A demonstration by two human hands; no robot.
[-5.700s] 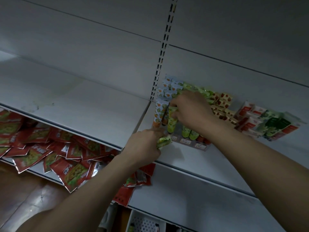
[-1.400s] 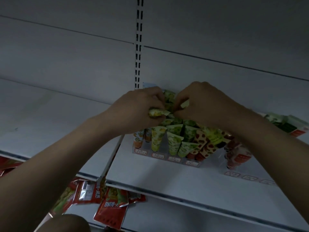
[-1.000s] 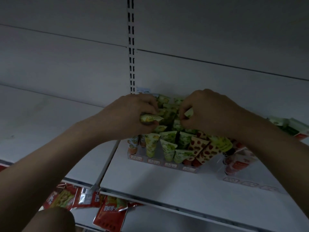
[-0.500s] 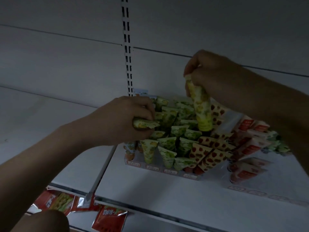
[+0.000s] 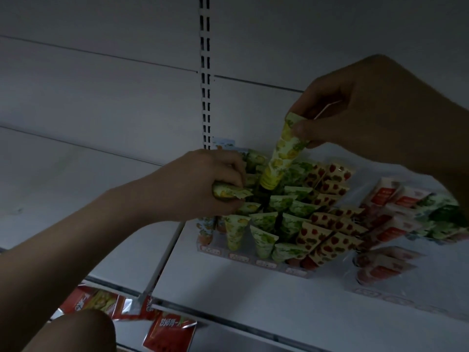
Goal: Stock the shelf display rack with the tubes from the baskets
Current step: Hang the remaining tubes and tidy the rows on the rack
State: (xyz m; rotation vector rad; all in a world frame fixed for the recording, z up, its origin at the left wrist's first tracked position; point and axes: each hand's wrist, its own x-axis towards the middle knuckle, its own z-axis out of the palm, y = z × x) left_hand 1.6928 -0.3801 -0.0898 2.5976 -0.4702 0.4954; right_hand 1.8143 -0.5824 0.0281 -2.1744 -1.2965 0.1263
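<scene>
A clear display rack [image 5: 256,261] stands on the white shelf and holds rows of green, orange and strawberry-print tubes, caps down. My right hand [image 5: 355,115] pinches a yellow-green tube [image 5: 280,153] by its flat end, tilted, its cap just above the rack's back rows. My left hand [image 5: 200,184] grips another yellow-green tube [image 5: 231,193] lying sideways at the rack's left back corner. The baskets are out of view.
A second clear rack [image 5: 396,224] with red-and-white and dark green tubes stands to the right. Red snack packets [image 5: 168,331] lie on the shelf below. A slotted upright [image 5: 205,72] runs up the back panel. The shelf's front edge [image 5: 228,316] is near.
My right hand lifted a tube up out of the cluster, then lowered and tilted it over the back rows. My left hand stayed put with its tube. The view moved closer.
</scene>
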